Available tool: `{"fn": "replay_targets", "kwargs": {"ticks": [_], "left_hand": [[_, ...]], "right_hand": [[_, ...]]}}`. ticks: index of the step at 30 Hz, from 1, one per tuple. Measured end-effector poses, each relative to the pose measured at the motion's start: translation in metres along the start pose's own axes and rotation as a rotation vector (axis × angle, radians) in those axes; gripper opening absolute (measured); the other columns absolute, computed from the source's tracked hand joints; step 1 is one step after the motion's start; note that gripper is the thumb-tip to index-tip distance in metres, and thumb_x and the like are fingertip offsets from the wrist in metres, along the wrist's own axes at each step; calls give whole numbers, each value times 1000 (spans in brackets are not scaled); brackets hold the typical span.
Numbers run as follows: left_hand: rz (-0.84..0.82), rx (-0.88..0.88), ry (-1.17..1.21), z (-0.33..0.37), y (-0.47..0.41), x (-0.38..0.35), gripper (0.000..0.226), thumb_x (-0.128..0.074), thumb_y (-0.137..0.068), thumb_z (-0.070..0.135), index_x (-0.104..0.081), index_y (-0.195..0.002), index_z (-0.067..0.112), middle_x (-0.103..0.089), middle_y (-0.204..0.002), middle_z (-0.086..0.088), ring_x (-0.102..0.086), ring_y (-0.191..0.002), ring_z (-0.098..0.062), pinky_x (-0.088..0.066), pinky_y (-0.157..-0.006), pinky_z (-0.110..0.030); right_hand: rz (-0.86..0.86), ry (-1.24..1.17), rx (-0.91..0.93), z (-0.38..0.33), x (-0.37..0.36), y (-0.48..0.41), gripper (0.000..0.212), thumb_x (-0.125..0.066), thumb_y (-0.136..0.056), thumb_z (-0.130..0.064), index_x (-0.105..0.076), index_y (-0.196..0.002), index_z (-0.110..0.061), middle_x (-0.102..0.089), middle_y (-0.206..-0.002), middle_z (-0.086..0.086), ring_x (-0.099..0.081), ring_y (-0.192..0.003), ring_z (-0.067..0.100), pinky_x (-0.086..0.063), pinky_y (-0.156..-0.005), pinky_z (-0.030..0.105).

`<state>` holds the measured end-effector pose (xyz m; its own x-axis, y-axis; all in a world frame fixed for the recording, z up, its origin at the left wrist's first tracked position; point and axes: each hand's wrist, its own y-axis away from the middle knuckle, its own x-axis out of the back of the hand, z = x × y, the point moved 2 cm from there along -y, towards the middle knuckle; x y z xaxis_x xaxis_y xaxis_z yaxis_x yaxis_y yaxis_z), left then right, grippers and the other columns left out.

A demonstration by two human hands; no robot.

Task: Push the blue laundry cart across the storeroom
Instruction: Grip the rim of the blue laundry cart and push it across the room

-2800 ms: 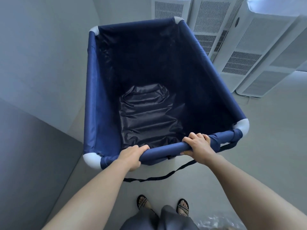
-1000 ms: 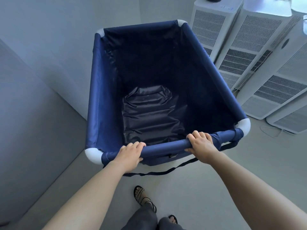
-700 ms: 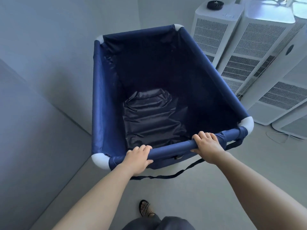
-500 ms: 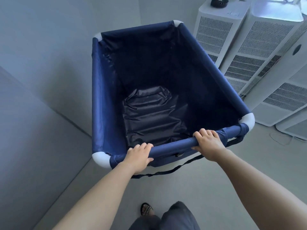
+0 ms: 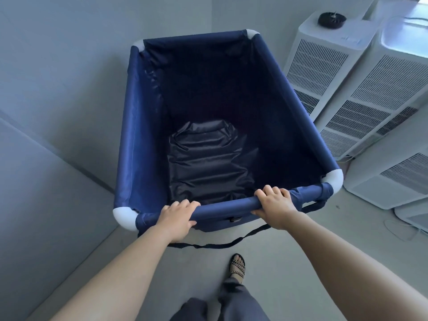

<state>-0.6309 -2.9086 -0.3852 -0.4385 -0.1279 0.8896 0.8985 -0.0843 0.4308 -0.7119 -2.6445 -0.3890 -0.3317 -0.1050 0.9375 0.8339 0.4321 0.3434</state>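
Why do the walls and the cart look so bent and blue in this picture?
Head view: the wide-angle lens bows straight edges, so the blue cart flares toward the viewer and the wall tilts; cool, even light tints everything bluish; the cart's dark inside shows a soft sheen; the white units look bright.

dim, bluish | glare top right | edges bowed | sharp
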Motion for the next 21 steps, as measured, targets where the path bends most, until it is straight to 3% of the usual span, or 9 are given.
{"fn": "replay_targets", "kwargs": {"ticks": [7, 12, 17, 21], "left_hand": [[15, 149, 23, -7, -43, 21, 35, -45, -97, 33, -33, -130, 34, -46, -122, 7, -43, -112, -19, -31, -97, -39], [25, 310, 40, -7, -67, 32, 38, -43, -97, 20, -31, -130, 35, -43, -122, 4, -39, -114, -20, -22, -105, -48], [-32, 282, 41, -17, -84, 46, 40, -41, -97, 16, -29, -132, 33, -40, -123, 3, -37, -113, -20, -24, -104, -46], [-88, 219, 27, -25, -95, 58, 39, -38, -98, 14, -27, -131, 32, -39, -120, 3, -36, -110, -19, -28, -95, -43]], "right_hand": [[-61, -14, 155, 20, 27, -55, 49, -40, -92, -55, -38, -130, -22, -47, -122, 3, -46, -111, 25, -32, -101, 39], [-50, 39, 166, 24, 38, -88, 48, -39, -94, -53, -39, -129, -20, -47, -123, 4, -47, -111, 25, -33, -98, 39], [-8, 66, 172, 27, 42, -111, 47, -38, -94, -53, -40, -126, -19, -48, -120, 4, -47, -107, 25, -33, -94, 38], [-10, 81, 159, 26, 45, -123, 46, -38, -95, -52, -39, -125, -17, -47, -119, 5, -47, -106, 26, -33, -94, 39]]}}
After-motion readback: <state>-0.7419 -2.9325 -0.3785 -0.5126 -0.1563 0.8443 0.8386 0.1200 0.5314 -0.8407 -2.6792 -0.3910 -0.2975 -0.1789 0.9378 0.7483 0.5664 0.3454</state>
